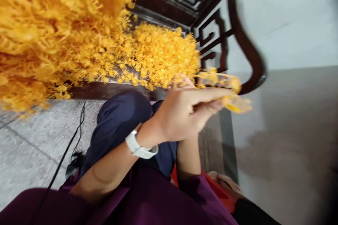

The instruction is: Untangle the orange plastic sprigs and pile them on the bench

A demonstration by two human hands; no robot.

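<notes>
My left hand (182,114), with a white watch on its wrist, reaches across in front of my body. Its thumb and fingers are pinched on a thin yellow plastic piece (236,103), which is blurred. Behind it, my right hand (182,80) is mostly hidden; only a bit of it shows beside yellow strands, and its grip cannot be made out. A looped yellow strand (211,75) stretches rightward from near that hand. Just beyond both hands lies a heap of small yellow plastic pieces (166,54) with thin branching tips.
A larger yellow pile (52,35) fills the upper left, on a dark wooden bench (92,91) with a carved armrest (232,31). A pale wall (290,24) stands to the right. My knee (124,112) is against the bench edge. A black cable (71,142) hangs at left; something red (220,193) lies lower right.
</notes>
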